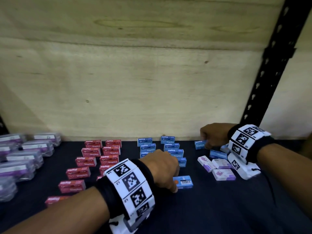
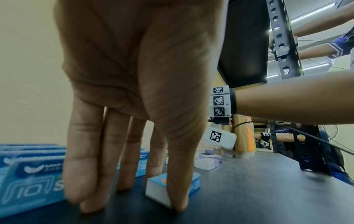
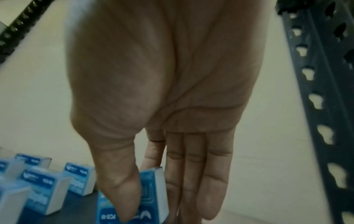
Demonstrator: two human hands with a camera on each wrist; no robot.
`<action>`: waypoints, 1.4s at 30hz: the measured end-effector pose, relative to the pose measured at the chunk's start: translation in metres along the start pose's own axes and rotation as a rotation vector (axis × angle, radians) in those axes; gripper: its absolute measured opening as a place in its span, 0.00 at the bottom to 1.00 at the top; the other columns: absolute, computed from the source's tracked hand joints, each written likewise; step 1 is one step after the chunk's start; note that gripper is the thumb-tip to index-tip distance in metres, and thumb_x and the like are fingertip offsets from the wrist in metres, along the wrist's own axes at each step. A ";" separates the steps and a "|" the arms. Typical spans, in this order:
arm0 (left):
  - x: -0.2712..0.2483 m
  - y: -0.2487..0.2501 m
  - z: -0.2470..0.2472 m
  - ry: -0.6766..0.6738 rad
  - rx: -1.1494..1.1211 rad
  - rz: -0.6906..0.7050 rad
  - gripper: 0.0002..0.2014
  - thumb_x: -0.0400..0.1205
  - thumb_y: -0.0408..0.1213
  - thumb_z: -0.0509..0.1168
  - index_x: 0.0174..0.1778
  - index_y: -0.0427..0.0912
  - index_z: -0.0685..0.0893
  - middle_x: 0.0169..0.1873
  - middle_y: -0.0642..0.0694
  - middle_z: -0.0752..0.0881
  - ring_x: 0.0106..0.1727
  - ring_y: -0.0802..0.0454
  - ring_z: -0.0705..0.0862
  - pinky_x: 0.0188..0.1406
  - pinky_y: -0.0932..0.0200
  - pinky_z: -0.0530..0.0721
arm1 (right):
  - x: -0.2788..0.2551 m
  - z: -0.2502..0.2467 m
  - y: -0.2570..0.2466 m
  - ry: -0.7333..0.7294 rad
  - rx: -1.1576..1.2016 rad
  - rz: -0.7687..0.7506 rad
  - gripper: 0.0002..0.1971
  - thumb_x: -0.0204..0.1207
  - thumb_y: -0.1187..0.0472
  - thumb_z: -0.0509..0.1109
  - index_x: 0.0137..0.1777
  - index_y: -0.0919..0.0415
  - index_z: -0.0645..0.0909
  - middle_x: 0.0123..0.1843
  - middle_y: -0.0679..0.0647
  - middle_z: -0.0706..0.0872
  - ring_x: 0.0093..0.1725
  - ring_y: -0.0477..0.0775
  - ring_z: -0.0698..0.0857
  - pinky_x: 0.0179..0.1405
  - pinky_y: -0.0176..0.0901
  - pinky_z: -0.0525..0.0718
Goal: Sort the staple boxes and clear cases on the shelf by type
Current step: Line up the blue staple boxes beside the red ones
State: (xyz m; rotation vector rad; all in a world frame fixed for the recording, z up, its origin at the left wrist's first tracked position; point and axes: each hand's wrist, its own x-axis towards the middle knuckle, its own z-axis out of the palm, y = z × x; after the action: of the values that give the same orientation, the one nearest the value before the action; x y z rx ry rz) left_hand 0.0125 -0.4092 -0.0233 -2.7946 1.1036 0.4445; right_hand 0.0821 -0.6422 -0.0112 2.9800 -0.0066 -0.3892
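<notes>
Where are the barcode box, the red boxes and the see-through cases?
Barcode box [image 1: 183,181]: head view, on its top face.
Red boxes [image 1: 86,162]: head view, front of one box.
See-through cases [image 1: 25,157]: head view, one case's lid.

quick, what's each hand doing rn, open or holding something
left hand: pinching the barcode-up blue box
right hand: pinching another blue staple box
</notes>
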 end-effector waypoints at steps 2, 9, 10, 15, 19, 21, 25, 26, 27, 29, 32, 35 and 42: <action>0.000 0.000 0.000 -0.003 -0.006 -0.009 0.22 0.77 0.59 0.70 0.60 0.49 0.86 0.55 0.49 0.87 0.55 0.46 0.84 0.53 0.50 0.85 | -0.011 -0.006 0.000 0.011 0.010 -0.006 0.12 0.76 0.53 0.75 0.54 0.49 0.76 0.53 0.46 0.80 0.51 0.50 0.79 0.49 0.42 0.75; 0.001 0.003 0.003 0.033 -0.082 -0.005 0.18 0.77 0.53 0.73 0.56 0.46 0.85 0.53 0.47 0.85 0.53 0.45 0.84 0.49 0.51 0.84 | -0.047 -0.021 -0.007 0.011 0.079 -0.084 0.09 0.76 0.51 0.74 0.48 0.49 0.76 0.39 0.42 0.80 0.41 0.46 0.80 0.37 0.39 0.72; 0.001 0.002 0.003 0.043 -0.144 0.009 0.16 0.76 0.49 0.75 0.54 0.46 0.84 0.51 0.48 0.85 0.51 0.46 0.85 0.48 0.52 0.84 | -0.052 -0.023 -0.008 0.006 0.103 -0.094 0.09 0.76 0.51 0.74 0.45 0.48 0.75 0.39 0.43 0.82 0.39 0.45 0.81 0.37 0.39 0.73; -0.010 -0.010 0.005 0.068 -0.299 0.063 0.12 0.77 0.42 0.75 0.53 0.48 0.83 0.46 0.52 0.87 0.44 0.54 0.84 0.46 0.57 0.83 | -0.077 -0.024 -0.023 -0.005 0.171 -0.133 0.09 0.75 0.50 0.73 0.45 0.51 0.76 0.40 0.49 0.89 0.37 0.45 0.84 0.37 0.38 0.75; -0.025 -0.032 0.000 0.137 -0.325 0.094 0.10 0.77 0.36 0.74 0.51 0.49 0.85 0.45 0.53 0.88 0.38 0.60 0.81 0.33 0.73 0.75 | -0.091 -0.011 -0.042 -0.077 0.179 -0.184 0.11 0.74 0.51 0.74 0.47 0.54 0.75 0.38 0.48 0.91 0.33 0.43 0.83 0.32 0.35 0.75; -0.031 -0.041 0.002 0.152 -0.332 0.102 0.11 0.74 0.33 0.76 0.48 0.49 0.86 0.44 0.53 0.88 0.35 0.65 0.80 0.30 0.76 0.73 | -0.094 -0.003 -0.051 -0.069 0.145 -0.220 0.13 0.72 0.51 0.75 0.47 0.54 0.74 0.39 0.45 0.86 0.33 0.43 0.79 0.32 0.37 0.73; -0.042 -0.050 0.010 0.083 -0.367 0.033 0.14 0.71 0.29 0.78 0.48 0.47 0.86 0.35 0.57 0.84 0.34 0.64 0.82 0.39 0.68 0.82 | -0.091 0.010 -0.064 -0.078 0.083 -0.290 0.14 0.72 0.50 0.74 0.42 0.48 0.69 0.42 0.45 0.81 0.39 0.48 0.77 0.38 0.44 0.76; -0.043 -0.052 0.011 0.056 -0.385 0.015 0.14 0.71 0.29 0.78 0.47 0.47 0.86 0.35 0.56 0.86 0.37 0.60 0.86 0.45 0.63 0.86 | -0.089 0.012 -0.067 -0.075 0.070 -0.300 0.14 0.72 0.50 0.74 0.41 0.48 0.68 0.42 0.44 0.81 0.40 0.49 0.78 0.40 0.45 0.77; -0.044 -0.052 0.012 0.034 -0.388 0.005 0.13 0.71 0.28 0.78 0.45 0.48 0.86 0.36 0.54 0.88 0.40 0.55 0.88 0.49 0.57 0.88 | -0.088 0.014 -0.069 -0.074 0.063 -0.309 0.14 0.72 0.49 0.74 0.41 0.48 0.68 0.42 0.44 0.81 0.41 0.50 0.79 0.41 0.45 0.78; -0.046 -0.051 0.014 0.009 -0.362 -0.004 0.12 0.71 0.29 0.77 0.42 0.50 0.85 0.36 0.54 0.88 0.44 0.53 0.89 0.50 0.54 0.88 | -0.085 0.016 -0.073 -0.078 0.063 -0.323 0.14 0.72 0.49 0.74 0.41 0.47 0.68 0.44 0.45 0.82 0.42 0.50 0.79 0.41 0.45 0.77; -0.047 -0.050 0.016 0.007 -0.349 -0.014 0.11 0.74 0.32 0.76 0.47 0.50 0.85 0.35 0.60 0.85 0.40 0.59 0.86 0.44 0.61 0.85 | -0.084 0.018 -0.075 -0.084 0.080 -0.342 0.13 0.73 0.49 0.74 0.43 0.45 0.69 0.47 0.46 0.83 0.43 0.50 0.80 0.42 0.45 0.79; -0.046 -0.049 0.014 -0.019 -0.373 -0.016 0.13 0.79 0.41 0.73 0.59 0.51 0.84 0.46 0.60 0.86 0.45 0.63 0.84 0.46 0.70 0.80 | -0.084 0.019 -0.075 -0.094 0.106 -0.345 0.11 0.73 0.50 0.74 0.45 0.44 0.72 0.49 0.46 0.85 0.46 0.51 0.83 0.46 0.45 0.81; -0.044 -0.038 0.018 -0.022 -0.233 -0.009 0.20 0.78 0.58 0.69 0.58 0.50 0.88 0.43 0.59 0.85 0.46 0.57 0.84 0.53 0.60 0.84 | -0.082 0.023 -0.077 -0.043 0.098 -0.351 0.09 0.75 0.48 0.74 0.50 0.43 0.76 0.46 0.41 0.82 0.46 0.47 0.82 0.47 0.41 0.80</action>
State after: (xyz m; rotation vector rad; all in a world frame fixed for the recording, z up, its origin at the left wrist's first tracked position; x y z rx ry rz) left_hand 0.0035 -0.3490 -0.0278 -2.9824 1.0994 0.6408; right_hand -0.0041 -0.5677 -0.0230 3.0658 0.5131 -0.5032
